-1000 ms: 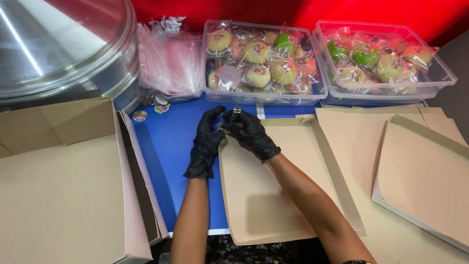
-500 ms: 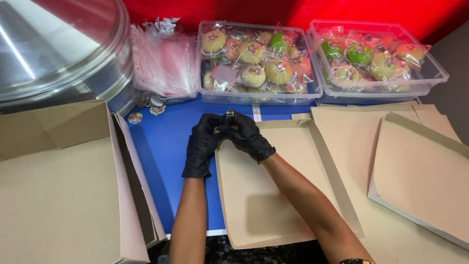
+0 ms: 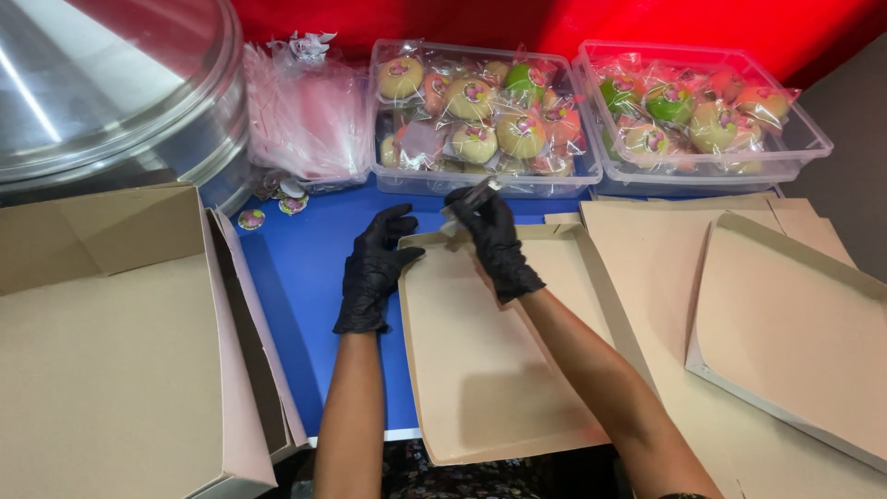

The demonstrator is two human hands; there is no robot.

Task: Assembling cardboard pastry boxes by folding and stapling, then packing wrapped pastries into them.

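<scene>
**Hands part over the flat box**

Half a second ago we had both gloved hands pressed together on a small clear item; now they have separated. Our right hand [image 3: 494,242] pinches that small clear piece [image 3: 467,199] at its fingertips, at twelve o'clock of the flat cardboard box [image 3: 490,360], while our left hand [image 3: 374,268] lies spread at the box's ten o'clock edge. We judge the piece has come free.

At twelve o'clock, a clear tub [image 3: 480,176] holds wrapped round pastries [image 3: 473,97]. At two o'clock a second tub [image 3: 702,171] holds more, some green. Clear bags [image 3: 305,120] lie at eleven.
</scene>
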